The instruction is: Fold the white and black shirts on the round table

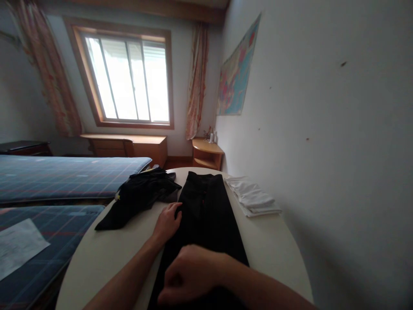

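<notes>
A pair of black trousers (pixel 206 215) lies lengthwise on the round cream table (pixel 277 258), its waistband at the far end. Against the left edge of the trousers rests my left hand (pixel 168 220), fingers extended and touching the cloth. My right hand (pixel 193 273) is over the near part of the trousers, its fingers curled in a loose fist. Nothing shows in that fist; whether it touches the fabric I cannot tell. A loose heap of black clothing (pixel 142 191) is left of the trousers. Folded white cloth (pixel 253 196) lies on the right.
Two blue plaid mattresses (pixel 64 176) are left of the table, with a sheet of paper (pixel 21 245) on the nearer one. The white wall (pixel 322 172) rises close on the right. Beyond stand a wooden desk (pixel 148 148) under the window and a corner shelf (pixel 206 150).
</notes>
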`<state>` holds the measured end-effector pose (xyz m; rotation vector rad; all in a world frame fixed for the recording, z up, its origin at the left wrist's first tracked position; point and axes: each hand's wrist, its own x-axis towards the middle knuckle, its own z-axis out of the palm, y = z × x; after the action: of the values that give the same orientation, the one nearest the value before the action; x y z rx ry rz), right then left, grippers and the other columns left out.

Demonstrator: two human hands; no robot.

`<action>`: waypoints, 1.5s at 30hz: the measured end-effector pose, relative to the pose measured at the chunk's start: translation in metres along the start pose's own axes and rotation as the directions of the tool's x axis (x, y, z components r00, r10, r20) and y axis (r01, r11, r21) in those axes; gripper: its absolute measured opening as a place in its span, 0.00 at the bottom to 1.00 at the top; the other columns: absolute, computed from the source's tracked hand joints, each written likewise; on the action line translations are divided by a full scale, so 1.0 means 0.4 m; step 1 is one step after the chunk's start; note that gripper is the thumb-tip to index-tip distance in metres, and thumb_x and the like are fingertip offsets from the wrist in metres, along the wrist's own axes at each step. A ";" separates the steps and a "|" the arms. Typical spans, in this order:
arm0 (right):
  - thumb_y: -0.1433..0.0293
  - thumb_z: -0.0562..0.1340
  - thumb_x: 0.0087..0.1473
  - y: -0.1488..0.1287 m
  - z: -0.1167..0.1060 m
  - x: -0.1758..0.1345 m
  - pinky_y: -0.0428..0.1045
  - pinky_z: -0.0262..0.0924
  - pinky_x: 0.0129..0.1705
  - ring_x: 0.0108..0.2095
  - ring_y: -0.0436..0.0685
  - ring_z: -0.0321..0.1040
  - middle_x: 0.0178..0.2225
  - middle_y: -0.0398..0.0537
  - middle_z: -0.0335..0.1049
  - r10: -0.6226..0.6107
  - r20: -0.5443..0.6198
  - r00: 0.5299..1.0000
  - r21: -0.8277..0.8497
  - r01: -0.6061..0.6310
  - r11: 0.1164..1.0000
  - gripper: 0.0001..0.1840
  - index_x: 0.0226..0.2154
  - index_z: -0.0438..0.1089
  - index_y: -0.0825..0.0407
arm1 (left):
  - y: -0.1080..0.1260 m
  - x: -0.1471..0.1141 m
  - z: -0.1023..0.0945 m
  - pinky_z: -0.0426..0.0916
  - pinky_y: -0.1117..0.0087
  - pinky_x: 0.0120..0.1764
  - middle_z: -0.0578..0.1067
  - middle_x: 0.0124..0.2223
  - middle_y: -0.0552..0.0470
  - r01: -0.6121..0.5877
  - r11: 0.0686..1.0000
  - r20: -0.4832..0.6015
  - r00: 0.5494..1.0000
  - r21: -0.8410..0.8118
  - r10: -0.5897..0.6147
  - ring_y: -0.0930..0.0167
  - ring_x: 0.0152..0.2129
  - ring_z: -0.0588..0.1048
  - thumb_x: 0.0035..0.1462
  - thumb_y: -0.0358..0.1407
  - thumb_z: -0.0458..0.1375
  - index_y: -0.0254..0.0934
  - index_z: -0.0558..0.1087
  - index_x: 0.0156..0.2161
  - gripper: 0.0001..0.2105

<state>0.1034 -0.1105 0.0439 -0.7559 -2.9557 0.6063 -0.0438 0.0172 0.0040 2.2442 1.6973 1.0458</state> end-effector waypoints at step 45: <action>0.51 0.45 0.66 0.443 -0.114 0.064 0.59 0.40 0.67 0.68 0.62 0.43 0.69 0.55 0.45 0.468 -0.454 0.758 -0.051 -0.546 0.836 0.33 0.66 0.54 0.50 | 0.034 -0.034 0.023 0.57 0.58 0.62 0.60 0.67 0.42 -0.095 0.973 0.226 0.973 0.211 0.046 0.61 0.62 0.63 0.58 0.27 0.48 0.34 0.66 0.62 0.26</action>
<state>0.1673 0.0606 0.0173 -1.5224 -2.4049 0.1370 -0.0291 0.0029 -0.0019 2.4639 1.7230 0.6166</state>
